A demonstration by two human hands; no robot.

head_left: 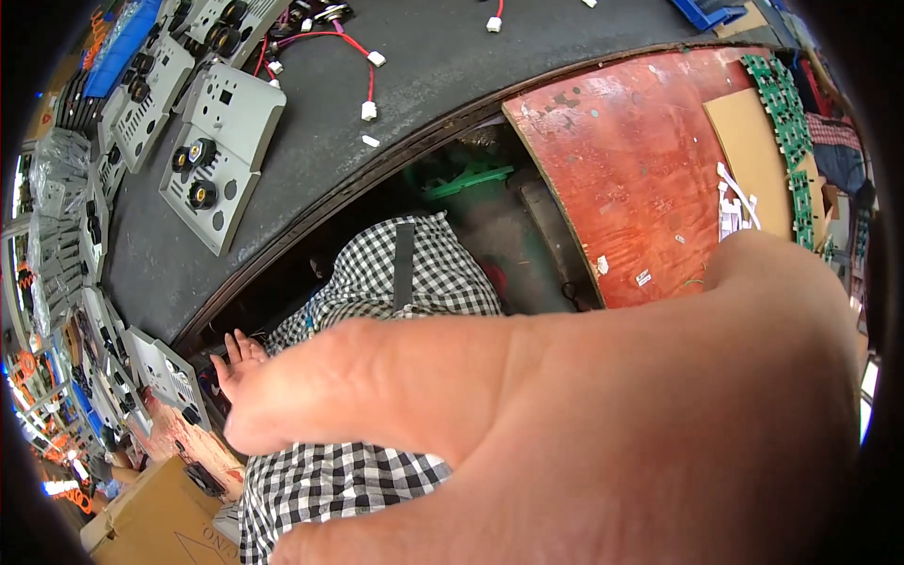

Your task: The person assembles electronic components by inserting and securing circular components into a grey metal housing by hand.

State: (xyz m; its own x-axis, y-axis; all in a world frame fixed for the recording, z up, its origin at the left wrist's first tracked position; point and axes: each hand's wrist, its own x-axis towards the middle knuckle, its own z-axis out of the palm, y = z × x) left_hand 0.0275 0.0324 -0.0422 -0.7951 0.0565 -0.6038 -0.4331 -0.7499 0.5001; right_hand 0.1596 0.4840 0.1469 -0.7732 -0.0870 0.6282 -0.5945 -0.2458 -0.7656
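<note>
Two bare hands: a large right hand [603, 424] close to the lens, a smaller-looking left hand [243, 363] beyond it.
The left fingers are loosely spread, released; whether the right fingers grip anything, I cannot tell. Just left of the left fingers is a flat, rectangular grey panel [166, 373]; behind the right fingers, a black-and-white checked cloth garment [363, 268].
</note>
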